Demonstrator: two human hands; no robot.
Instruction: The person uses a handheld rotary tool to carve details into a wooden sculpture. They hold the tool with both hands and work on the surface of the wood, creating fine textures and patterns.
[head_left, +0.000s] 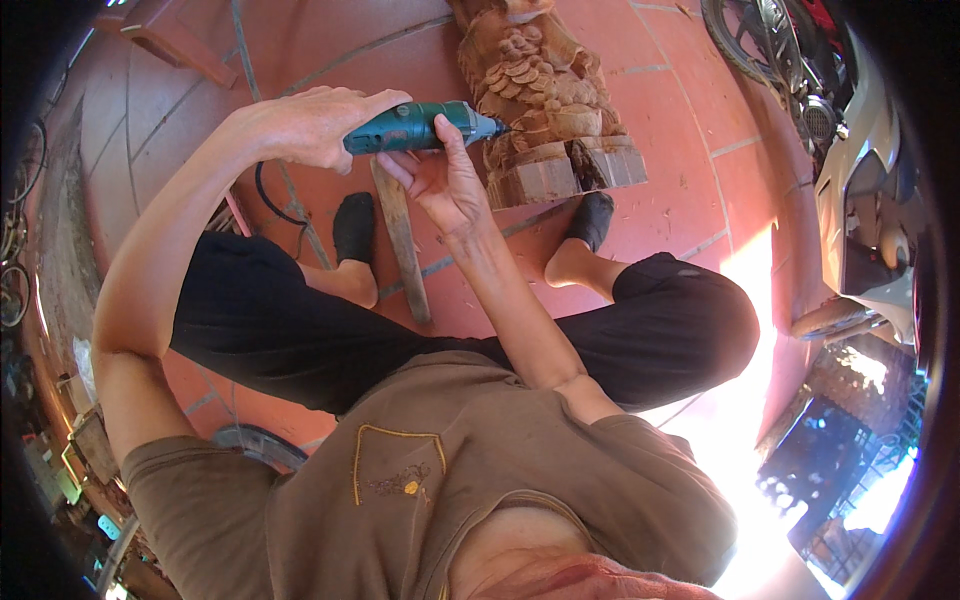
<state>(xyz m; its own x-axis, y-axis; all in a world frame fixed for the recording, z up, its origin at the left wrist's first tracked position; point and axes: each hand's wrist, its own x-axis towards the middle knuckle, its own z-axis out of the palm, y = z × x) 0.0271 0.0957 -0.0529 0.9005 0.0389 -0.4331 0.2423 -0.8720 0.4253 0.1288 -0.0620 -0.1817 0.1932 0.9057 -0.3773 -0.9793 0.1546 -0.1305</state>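
Note:
A green rotary tool (405,128) is held level between my two hands. My left hand (315,125) closes round its rear end, with the thumb along the top. Nearer the nose, my right hand (455,195) grips the body, thumb over it and fingers below. The grey nose points right at a carved wooden sculpture (550,110), its tip at or very near the carving's left side; contact cannot be made out. The carving lies on the floor, covered in rounded relief, with a flat, blocky base toward me. Below my hands a length of wood (402,250) lies between my feet.
Red floor tiles (680,130) hold scattered wood chips around the carving. A black cord (268,195) hangs from the tool's rear. A wooden stool-like piece (170,50) stands at far left, a motorbike (860,170) at right. My socked feet (355,228) flank the wood.

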